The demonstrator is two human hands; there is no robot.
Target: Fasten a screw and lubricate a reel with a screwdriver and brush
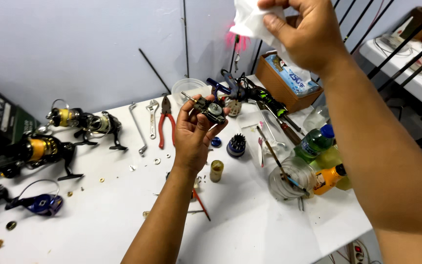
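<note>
1. My left hand (195,131) holds a small dark reel part (209,109) with a round metal face, pinched between thumb and fingertips above the middle of the white tabletop (250,230).
2. My right hand (305,30) is raised at about 1 o'clock from the part, fingers closed on a white tissue (248,19) near the top edge of view.
3. Just below the left hand, at 6 o'clock, stand a small yellowish vial (216,170) and a red-handled tool (200,203) lying flat.
4. At 4 o'clock from the part sits a dark round holder with bits (236,145), and beyond it a clear jar (289,181) with brushes leaning in it.
5. At 9 o'clock lie red-handled pliers (165,122), an adjustable wrench (152,117) and a bent metal rod (137,128).
6. Further left at 9 o'clock, spinning reels (81,122) with yellow line rest on the tabletop, with a blue spool (45,204) at 8 o'clock.
7. At 3 o'clock are a green bottle (315,143) and an orange bottle (329,178).
8. At 1 o'clock, under my right hand, a brown box (282,85) holds a blue tissue pack (291,76).
</note>
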